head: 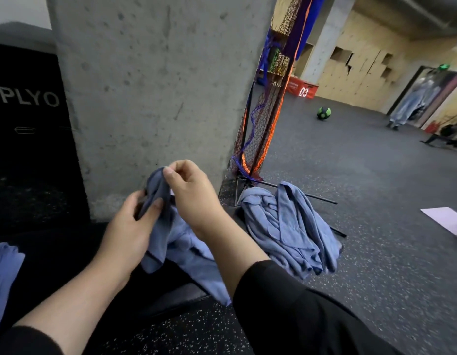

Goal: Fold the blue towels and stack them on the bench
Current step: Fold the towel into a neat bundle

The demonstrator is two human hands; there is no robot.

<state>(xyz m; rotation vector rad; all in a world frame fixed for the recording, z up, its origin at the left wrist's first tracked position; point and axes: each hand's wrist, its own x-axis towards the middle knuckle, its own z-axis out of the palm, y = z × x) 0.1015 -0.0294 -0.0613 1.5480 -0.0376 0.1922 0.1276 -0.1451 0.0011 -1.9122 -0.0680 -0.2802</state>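
Your right hand point(189, 190) pinches the bunched blue towel point(171, 237) over the bench point(76, 242); left hand point(130, 226) grips lower. Edge unfound: fold may skew. Trailing end could slide floorward.

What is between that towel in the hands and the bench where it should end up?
Nothing visible. Both the left hand and right hand pinch the towel directly above the dark bench, whose surface below looks bare.
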